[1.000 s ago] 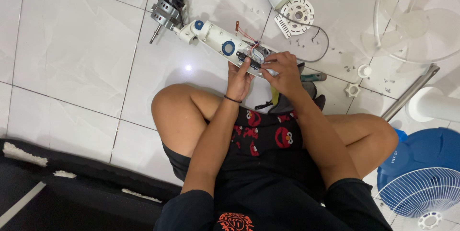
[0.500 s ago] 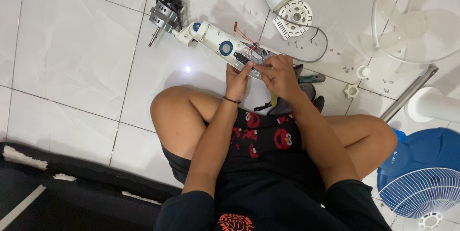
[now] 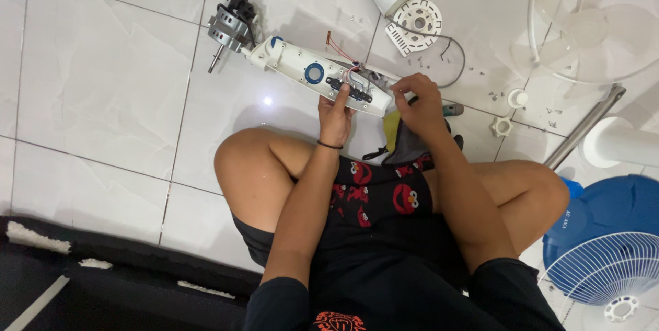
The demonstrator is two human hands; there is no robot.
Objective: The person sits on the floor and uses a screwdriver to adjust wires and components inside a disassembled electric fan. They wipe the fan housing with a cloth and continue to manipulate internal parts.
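We see a long white plastic fan housing [image 3: 312, 70] lying slantwise on glossy white floor tiles [image 3: 103, 84], smooth and hard, with a round blue-ringed opening on its upper face and a black switch block near its lower end. At the housing's upper left end sits the bare metal motor [image 3: 230, 25], ribbed and silvery, with a thin shaft poking out. Thin red wires [image 3: 341, 53] loop up from the housing's right part.

Our left hand [image 3: 335, 112] lies just below the housing's lower end, fingers curled, the index finger stretched up and pressing on the black switch block; it grips nothing we can make out. Our right hand [image 3: 417, 101] sits just right of the housing's end, fingers bunched in a pinch at the wires there; what it pinches is too small to tell. Both forearms reach forward over crossed bare knees, wrists bent slightly inward.

Right of the housing lies a round white perforated disc [image 3: 419, 23], and farther right a clear plastic fan blade [image 3: 604, 22]. Well below and right of the housing stands a blue fan base [image 3: 604, 214] with a white wire grille [image 3: 607, 269].
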